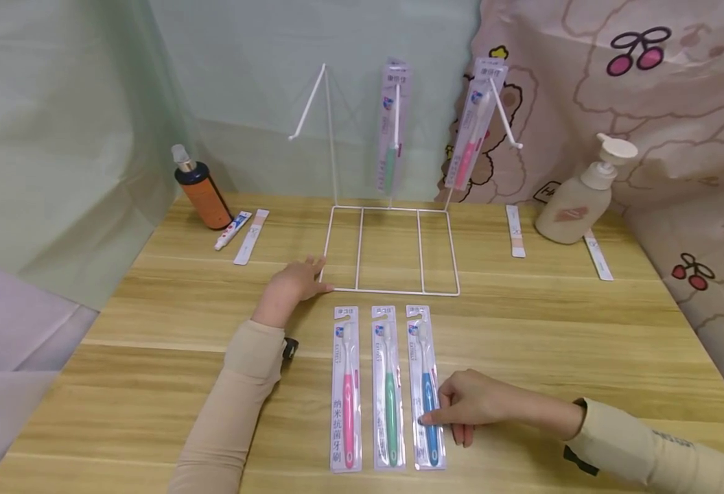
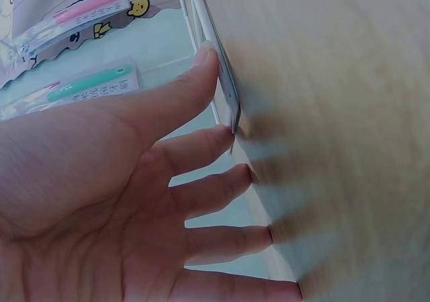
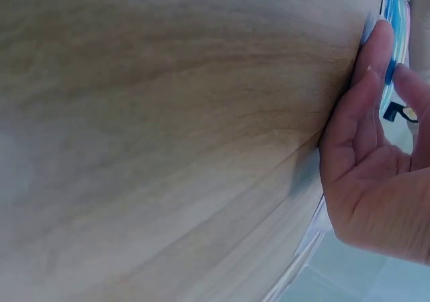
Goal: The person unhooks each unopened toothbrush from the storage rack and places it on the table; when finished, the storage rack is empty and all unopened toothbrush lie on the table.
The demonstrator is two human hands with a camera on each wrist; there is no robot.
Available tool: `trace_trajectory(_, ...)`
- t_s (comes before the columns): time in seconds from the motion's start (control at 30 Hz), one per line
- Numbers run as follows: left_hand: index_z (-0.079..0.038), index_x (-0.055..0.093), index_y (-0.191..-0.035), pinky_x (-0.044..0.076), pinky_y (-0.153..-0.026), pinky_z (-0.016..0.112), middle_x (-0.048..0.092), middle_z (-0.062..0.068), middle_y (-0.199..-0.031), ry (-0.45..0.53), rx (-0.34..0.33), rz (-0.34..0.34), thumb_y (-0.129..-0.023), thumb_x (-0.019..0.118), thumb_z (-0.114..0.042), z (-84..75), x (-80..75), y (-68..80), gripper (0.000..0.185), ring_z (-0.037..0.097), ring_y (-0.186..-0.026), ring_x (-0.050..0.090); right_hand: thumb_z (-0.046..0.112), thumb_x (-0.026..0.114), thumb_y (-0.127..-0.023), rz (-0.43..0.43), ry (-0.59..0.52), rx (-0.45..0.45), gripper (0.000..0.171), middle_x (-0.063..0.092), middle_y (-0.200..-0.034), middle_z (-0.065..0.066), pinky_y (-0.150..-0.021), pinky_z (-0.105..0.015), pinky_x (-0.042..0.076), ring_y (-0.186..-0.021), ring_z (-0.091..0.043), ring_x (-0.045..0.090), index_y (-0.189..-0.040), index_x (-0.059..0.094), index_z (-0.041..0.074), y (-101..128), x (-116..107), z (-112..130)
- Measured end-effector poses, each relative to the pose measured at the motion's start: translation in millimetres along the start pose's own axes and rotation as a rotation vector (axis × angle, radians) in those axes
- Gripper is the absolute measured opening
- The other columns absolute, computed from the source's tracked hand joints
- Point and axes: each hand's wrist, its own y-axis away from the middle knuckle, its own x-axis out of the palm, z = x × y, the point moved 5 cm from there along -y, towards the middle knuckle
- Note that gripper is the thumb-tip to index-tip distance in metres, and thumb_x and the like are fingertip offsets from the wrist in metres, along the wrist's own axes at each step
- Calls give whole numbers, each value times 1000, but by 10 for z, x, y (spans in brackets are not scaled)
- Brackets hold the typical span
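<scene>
A: Item one, your right hand point(image 1: 469, 405): what did it hold?

B: Its fingertips pinched the edge of the blue toothbrush pack point(image 1: 425, 387), which lay flat on the wooden table point(image 1: 584, 329), rightmost of three beside the green pack point(image 1: 388, 387) and pink pack point(image 1: 346, 387).

A: Item two, your left hand point(image 1: 290, 288)?

B: Fingers spread, pressing the near left corner of the white wire rack point(image 1: 392, 250), probably to steady it.

A: Beyond them?

B: Two packs already hung on the rack's hooks, green hanging pack point(image 1: 392, 123) and pink hanging pack point(image 1: 475, 127); the left hook point(image 1: 306, 106) stood bare.
</scene>
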Motion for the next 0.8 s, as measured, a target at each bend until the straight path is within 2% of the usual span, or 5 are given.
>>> trace_trajectory(0.2, -7, 16, -149, 30, -106, 57, 15, 23, -152, 4, -7, 4, -96, 47, -41, 16, 0, 12, 70, 48, -134, 23, 41, 63, -87, 68, -4, 1, 41, 62, -53, -6, -45, -25, 49, -44, -14, 58, -68, 59, 4, -31, -53, -9)
trace_trajectory(0.33, -7, 15, -149, 29, -106, 57, 15, 23, -152, 7, -11, 4, -96, 47, -41, 35, 4, 13, 70, 48, -134, 22, 36, 64, -87, 42, -7, -49, 36, 61, -56, -4, -48, -25, 49, -50, -13, 56, -72, 59, 4, -85, -230, 15)
trace_trajectory(0.53, -9, 14, -150, 26, -107, 58, 13, 20, -153, 32, -20, 12, -96, 47, -41, 39, 13, 10, 71, 48, -135, 19, 31, 65, -88, -109, -26, -139, 26, 63, -70, -5, -60, -30, 54, -66, -18, 60, -86, 61, 5, -165, -610, 91)
trace_trajectory(0.67, -9, 15, -150, 26, -107, 58, 13, 20, -153, 37, -15, 11, -96, 48, -41, 19, 9, 5, 71, 48, -135, 19, 28, 66, -88, -256, -34, -195, 25, 64, -81, -9, -65, -33, 54, -75, -23, 60, -93, 61, 5, -183, -878, 175)
trace_trajectory(0.8, -9, 16, -150, 26, -107, 58, 14, 20, -153, 34, -13, 4, -95, 48, -42, 17, 2, -9, 71, 48, -135, 20, 21, 67, -87, -416, -42, -258, 23, 63, -88, -10, -69, -31, 53, -82, -26, 60, -99, 61, 3, -220, -1165, 308)
